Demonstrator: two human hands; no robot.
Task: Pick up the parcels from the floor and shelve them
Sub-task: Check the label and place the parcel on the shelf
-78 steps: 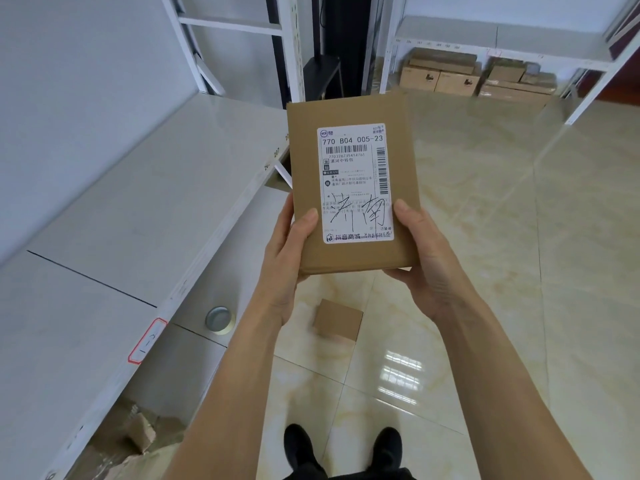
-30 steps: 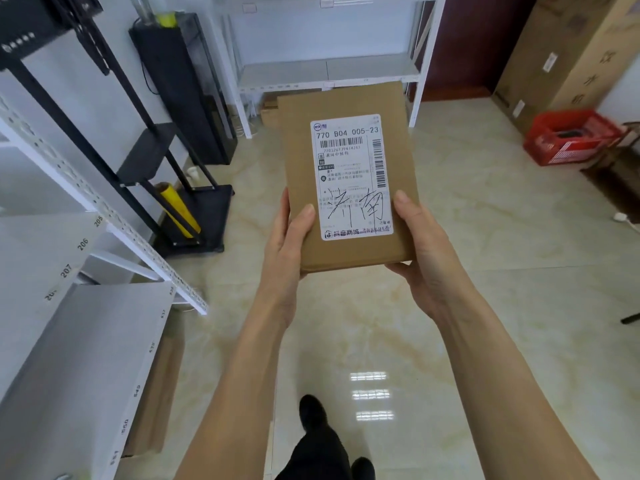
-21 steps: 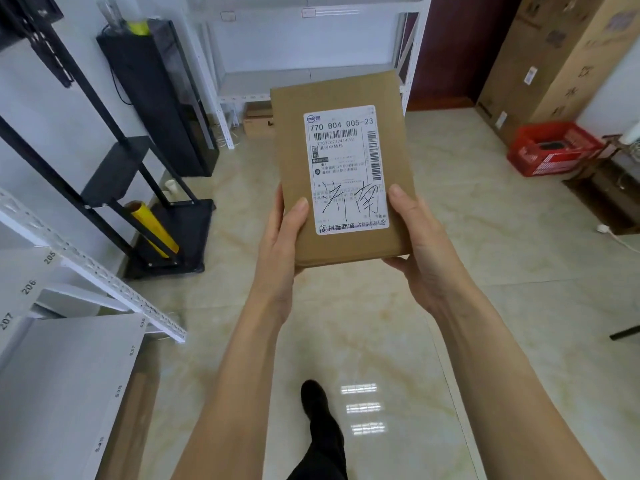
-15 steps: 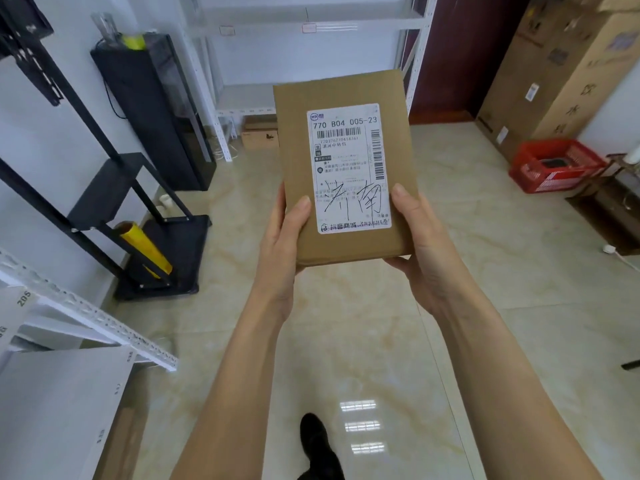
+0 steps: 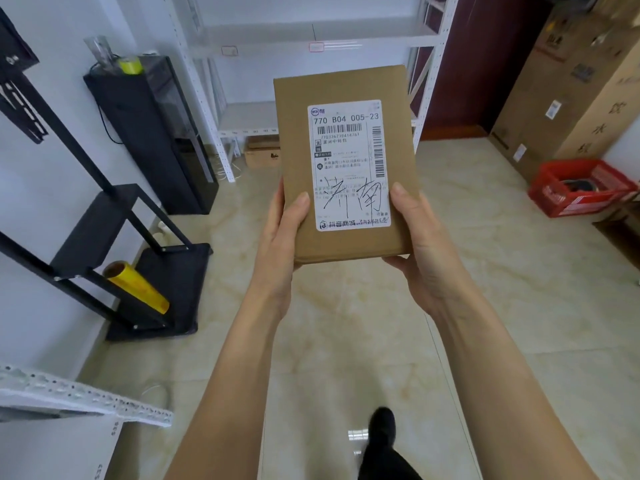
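I hold a flat brown cardboard parcel (image 5: 294, 150) upright in front of me, its white shipping label facing me. My left hand (image 5: 282, 233) grips its lower left edge, thumb on the front. On the lower right edge sits my right hand (image 5: 419, 244), thumb resting beside the label. A white metal shelf rack (image 5: 311, 32) stands ahead against the far wall, partly hidden behind the parcel. Another cardboard box (image 5: 261, 154) lies on the floor under that rack.
A black stand (image 5: 104, 216) with a yellow roll (image 5: 138, 289) is on the left, a black cabinet (image 5: 152, 133) behind it. The corner of a white shelf (image 5: 86, 396) juts in at lower left. A red crate (image 5: 581, 187) and large cartons (image 5: 568, 81) stand right.
The view has swung from the left-hand shelf toward the far rack, which has drawn closer. The parcel stays in both hands the same way. My foot has stepped forward.
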